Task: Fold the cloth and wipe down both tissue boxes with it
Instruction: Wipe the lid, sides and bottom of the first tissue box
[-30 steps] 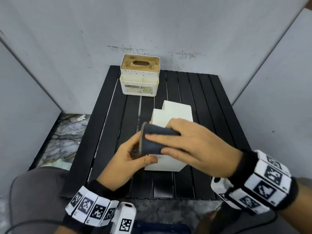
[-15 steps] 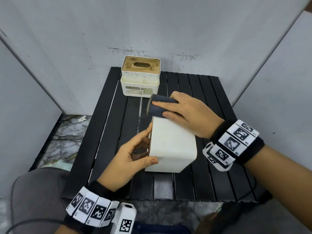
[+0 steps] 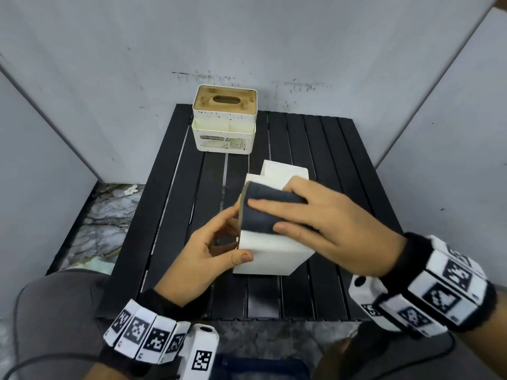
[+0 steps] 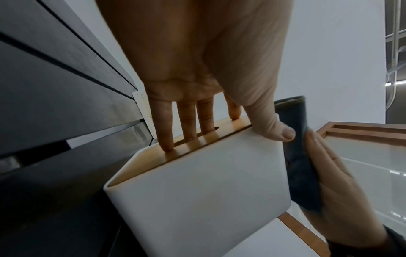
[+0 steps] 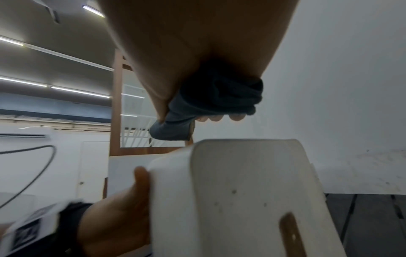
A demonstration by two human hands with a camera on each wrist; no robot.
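Presently the white tissue box lies lengthwise away between both hands, left hand gripping its side, right hand clasping the folded cloth atop it.

**What the views are not showing**

The right hand and the folded cloth are covering much of the near tissue box's top face. The right wrist view is blurring the left hand. The far tissue box's label is reading too small.
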